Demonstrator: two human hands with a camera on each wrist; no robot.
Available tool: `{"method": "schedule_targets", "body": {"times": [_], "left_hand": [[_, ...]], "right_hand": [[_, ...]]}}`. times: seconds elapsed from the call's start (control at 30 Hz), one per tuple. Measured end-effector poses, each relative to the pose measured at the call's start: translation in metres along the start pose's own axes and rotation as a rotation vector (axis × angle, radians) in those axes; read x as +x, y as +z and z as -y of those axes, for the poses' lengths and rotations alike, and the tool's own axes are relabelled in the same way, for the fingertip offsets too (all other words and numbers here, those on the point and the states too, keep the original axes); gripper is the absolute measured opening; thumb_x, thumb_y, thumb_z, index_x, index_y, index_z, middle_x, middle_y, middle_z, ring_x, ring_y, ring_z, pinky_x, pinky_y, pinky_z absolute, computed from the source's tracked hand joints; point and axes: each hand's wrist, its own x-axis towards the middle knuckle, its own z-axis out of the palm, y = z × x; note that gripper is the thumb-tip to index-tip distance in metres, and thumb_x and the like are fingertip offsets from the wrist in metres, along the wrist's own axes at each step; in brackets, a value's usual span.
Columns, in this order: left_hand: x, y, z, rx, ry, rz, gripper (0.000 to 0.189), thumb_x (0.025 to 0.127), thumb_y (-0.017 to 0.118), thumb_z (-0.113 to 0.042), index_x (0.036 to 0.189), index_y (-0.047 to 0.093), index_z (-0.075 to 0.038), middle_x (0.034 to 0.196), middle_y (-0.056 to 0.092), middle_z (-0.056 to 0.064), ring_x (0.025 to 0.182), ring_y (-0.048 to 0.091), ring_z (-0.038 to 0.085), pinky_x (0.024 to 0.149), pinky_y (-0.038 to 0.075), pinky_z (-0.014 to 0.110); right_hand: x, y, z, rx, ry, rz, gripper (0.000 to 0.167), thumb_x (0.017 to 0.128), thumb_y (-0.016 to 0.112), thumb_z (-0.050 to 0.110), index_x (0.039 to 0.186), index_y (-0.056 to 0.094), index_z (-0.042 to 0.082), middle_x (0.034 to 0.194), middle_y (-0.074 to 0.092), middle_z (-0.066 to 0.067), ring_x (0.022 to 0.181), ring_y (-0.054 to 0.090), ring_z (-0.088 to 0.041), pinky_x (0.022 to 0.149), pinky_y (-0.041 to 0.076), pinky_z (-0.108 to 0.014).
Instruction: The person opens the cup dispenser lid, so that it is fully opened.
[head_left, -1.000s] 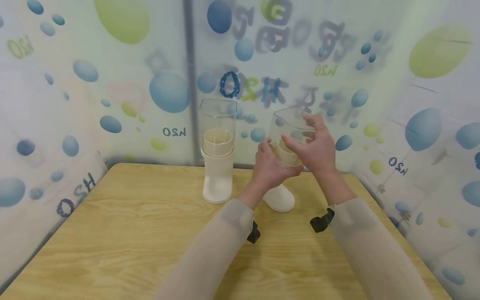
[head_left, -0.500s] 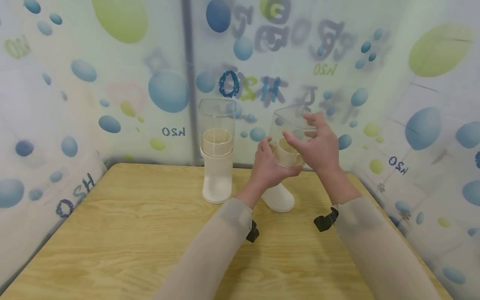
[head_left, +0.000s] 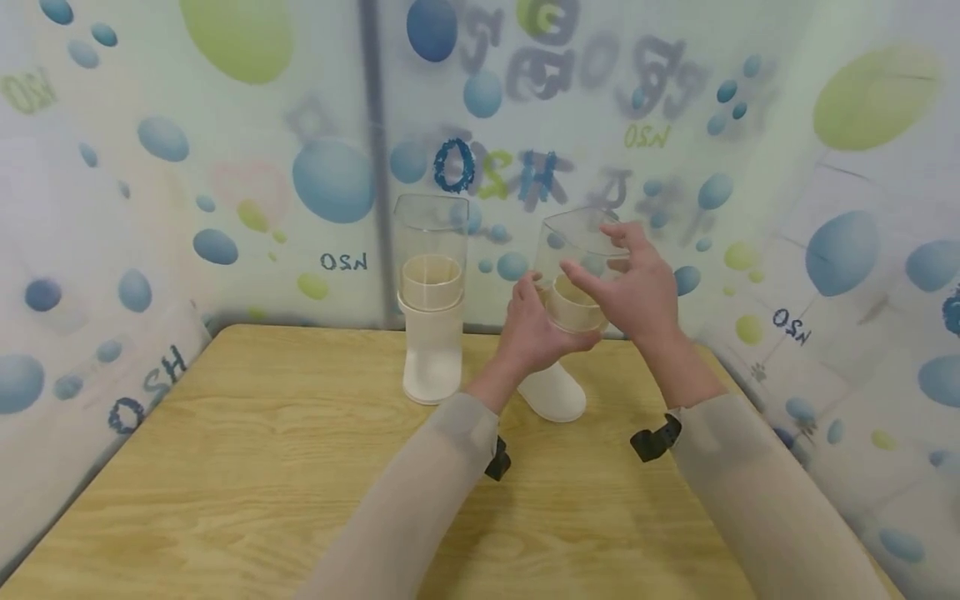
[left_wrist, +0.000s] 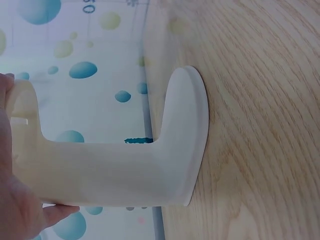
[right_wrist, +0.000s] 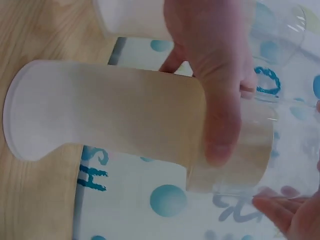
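Observation:
In the head view, a white boot-shaped base (head_left: 555, 393) stands on the table at right of centre, with a cream collar (head_left: 573, 310) at its top and a clear plastic sleeve (head_left: 553, 250) above that. My left hand (head_left: 534, 332) grips the collar, its thumb across the front in the right wrist view. My right hand (head_left: 643, 287) holds the clear sleeve from the right, thumb and fingers spread on either side of it. The left wrist view shows the boot's foot (left_wrist: 185, 120) flat on the wood. Part of the shaft is hidden behind my left hand.
A second boot-shaped base (head_left: 433, 354) with its own clear sleeve (head_left: 432, 225) stands upright to the left. The wooden table (head_left: 247, 467) ends at a patterned backdrop (head_left: 330, 108) close behind both. Patterned panels also rise at the left and right sides.
Both hands keep their places on the boot-shaped base and sleeve, the right wrist shifting slightly right. The whole head view drifts a little to the left and up.

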Motion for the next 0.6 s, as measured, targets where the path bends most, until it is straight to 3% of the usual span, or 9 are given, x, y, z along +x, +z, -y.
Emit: {"method": "schedule_targets", "body": {"times": [0.17, 0.27, 0.33, 0.5, 0.6], "left_hand": [[0.0006, -0.0003, -0.0001, -0.004, 0.014, 0.009, 0.129, 0.072, 0.1, -0.057, 0.167, 0.022, -0.017, 0.157, 0.044, 0.013, 0.127, 0.058, 0.033, 0.101, 0.059, 0.053], [0.0008, -0.0007, 0.0004, -0.015, 0.006, 0.024, 0.13, 0.072, 0.099, -0.058, 0.167, 0.021, -0.018, 0.158, 0.044, 0.013, 0.127, 0.058, 0.032, 0.103, 0.058, 0.053], [0.0018, -0.0012, 0.001, -0.014, 0.01, 0.026, 0.129, 0.073, 0.099, -0.058, 0.167, 0.021, -0.017, 0.158, 0.044, 0.013, 0.128, 0.058, 0.032, 0.103, 0.058, 0.053], [0.0043, -0.0037, 0.0019, -0.008, 0.036, 0.028, 0.128, 0.074, 0.099, -0.056, 0.168, 0.021, -0.016, 0.157, 0.045, 0.014, 0.128, 0.059, 0.032, 0.105, 0.058, 0.052], [0.005, -0.005, 0.0023, -0.014, 0.032, 0.05, 0.129, 0.074, 0.1, -0.055, 0.168, 0.021, -0.015, 0.157, 0.045, 0.015, 0.128, 0.06, 0.032, 0.105, 0.057, 0.051]], "right_hand": [[-0.0003, -0.0022, 0.0001, 0.049, 0.058, 0.003, 0.077, 0.093, 0.08, 0.062, 0.154, 0.052, 0.025, 0.163, 0.058, -0.012, 0.134, 0.069, -0.041, 0.082, 0.063, -0.056], [-0.0023, -0.002, 0.0018, 0.018, 0.013, -0.009, 0.079, 0.092, 0.083, 0.059, 0.154, 0.054, 0.021, 0.162, 0.058, -0.014, 0.132, 0.07, -0.043, 0.094, 0.062, -0.06], [-0.002, -0.0026, 0.0021, 0.012, -0.006, -0.013, 0.079, 0.092, 0.083, 0.058, 0.155, 0.054, 0.02, 0.161, 0.058, -0.015, 0.132, 0.07, -0.043, 0.096, 0.061, -0.062], [-0.0013, -0.0044, 0.0029, 0.088, 0.065, 0.009, 0.08, 0.093, 0.081, 0.063, 0.156, 0.05, 0.025, 0.165, 0.055, -0.014, 0.138, 0.067, -0.041, 0.093, 0.061, -0.063], [-0.0027, -0.0034, 0.004, 0.06, 0.061, 0.019, 0.085, 0.091, 0.082, 0.065, 0.158, 0.05, 0.024, 0.167, 0.052, -0.013, 0.139, 0.065, -0.041, 0.096, 0.061, -0.063]]}}
